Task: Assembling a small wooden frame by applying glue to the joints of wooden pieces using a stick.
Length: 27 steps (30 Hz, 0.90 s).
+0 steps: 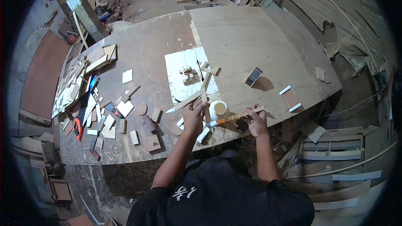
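My left hand point(194, 118) is closed round a joined piece of pale wooden strips point(190, 100), which cross each other and end at the left in a whitish tip. My right hand point(256, 121) pinches the far end of a slim wooden stick point(234, 117). Its middle is orange-brown, and its pale tip lies close to my left hand. Between the hands stands an open white jar point(219, 109) with yellowish contents. Beyond them, a small wooden assembly point(190, 76) rests on a white board point(176, 65). Small wood blocks sit beside it.
Scraps and offcuts point(73, 88) pile up at the table's left, near a red-and-black-handled saw point(78, 127). Loose blocks point(150, 143) lie along the near edge. A dark-faced upright block point(253, 76) and a white-ended brown piece point(290, 99) are on the right of the table point(238, 33).
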Tool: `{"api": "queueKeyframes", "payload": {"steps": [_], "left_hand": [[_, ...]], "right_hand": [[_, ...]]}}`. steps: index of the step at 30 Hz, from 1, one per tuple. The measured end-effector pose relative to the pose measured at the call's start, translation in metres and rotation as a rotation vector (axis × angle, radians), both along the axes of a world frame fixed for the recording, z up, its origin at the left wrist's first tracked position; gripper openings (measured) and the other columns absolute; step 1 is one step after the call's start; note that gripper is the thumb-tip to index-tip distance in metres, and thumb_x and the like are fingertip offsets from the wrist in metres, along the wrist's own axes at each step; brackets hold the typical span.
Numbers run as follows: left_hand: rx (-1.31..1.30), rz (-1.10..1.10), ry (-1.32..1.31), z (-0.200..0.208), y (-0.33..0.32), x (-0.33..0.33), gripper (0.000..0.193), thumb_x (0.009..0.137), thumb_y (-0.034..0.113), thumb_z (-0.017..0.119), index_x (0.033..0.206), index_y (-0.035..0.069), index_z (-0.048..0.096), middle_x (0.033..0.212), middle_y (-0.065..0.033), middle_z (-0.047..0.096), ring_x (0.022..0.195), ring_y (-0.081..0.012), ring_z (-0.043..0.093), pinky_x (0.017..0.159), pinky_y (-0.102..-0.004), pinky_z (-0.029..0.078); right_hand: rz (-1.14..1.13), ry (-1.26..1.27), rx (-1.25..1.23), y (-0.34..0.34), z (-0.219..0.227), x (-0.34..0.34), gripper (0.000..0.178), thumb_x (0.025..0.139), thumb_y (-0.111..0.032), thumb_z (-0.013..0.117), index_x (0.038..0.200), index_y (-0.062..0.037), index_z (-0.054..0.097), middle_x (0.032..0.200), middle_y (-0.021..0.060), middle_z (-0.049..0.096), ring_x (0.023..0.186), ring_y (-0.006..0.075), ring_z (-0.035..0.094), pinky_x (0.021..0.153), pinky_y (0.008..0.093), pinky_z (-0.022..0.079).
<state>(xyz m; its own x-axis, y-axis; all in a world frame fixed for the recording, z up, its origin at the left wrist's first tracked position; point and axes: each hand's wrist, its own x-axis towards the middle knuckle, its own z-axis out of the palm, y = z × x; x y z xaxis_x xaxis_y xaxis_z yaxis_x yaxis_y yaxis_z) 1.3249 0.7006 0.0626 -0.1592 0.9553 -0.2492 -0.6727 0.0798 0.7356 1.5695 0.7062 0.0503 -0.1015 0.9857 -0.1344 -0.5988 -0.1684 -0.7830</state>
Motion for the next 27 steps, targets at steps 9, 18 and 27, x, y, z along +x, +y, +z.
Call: {"api": "queueKeyframes", "payload": {"steps": [9,18,27], "left_hand": [[0.009,0.044,0.007,0.005,0.001,0.002,0.036,0.08,0.002,0.063,0.114,-0.003,0.052,0.101,-0.0095,0.063,0.088,-0.0165,0.06,0.077,-0.0279,0.046],[-0.021,0.03,0.019,0.003,0.001,0.0,0.036,0.08,0.002,0.063,0.114,-0.003,0.052,0.103,-0.0097,0.062,0.087,-0.0166,0.06,0.077,-0.0281,0.046],[-0.082,0.041,-0.004,0.001,0.0,0.0,0.038,0.08,0.002,0.062,0.116,-0.004,0.05,0.102,-0.0097,0.062,0.088,-0.0167,0.06,0.076,-0.0275,0.047]], "right_hand": [[-0.015,-0.081,0.035,0.004,-0.005,0.011,0.034,0.074,-0.006,0.068,0.09,-0.0111,0.038,0.082,0.0059,0.055,0.073,0.0152,0.059,0.062,0.0256,0.052],[0.0,-0.012,0.033,0.004,-0.006,0.003,0.031,0.075,-0.002,0.065,0.09,-0.0107,0.039,0.084,0.0078,0.055,0.078,0.0166,0.059,0.067,0.0285,0.052],[-0.054,0.063,0.026,0.009,-0.006,0.0,0.031,0.075,-0.004,0.065,0.09,-0.0108,0.039,0.083,0.0086,0.056,0.077,0.0187,0.06,0.069,0.031,0.052]]}}
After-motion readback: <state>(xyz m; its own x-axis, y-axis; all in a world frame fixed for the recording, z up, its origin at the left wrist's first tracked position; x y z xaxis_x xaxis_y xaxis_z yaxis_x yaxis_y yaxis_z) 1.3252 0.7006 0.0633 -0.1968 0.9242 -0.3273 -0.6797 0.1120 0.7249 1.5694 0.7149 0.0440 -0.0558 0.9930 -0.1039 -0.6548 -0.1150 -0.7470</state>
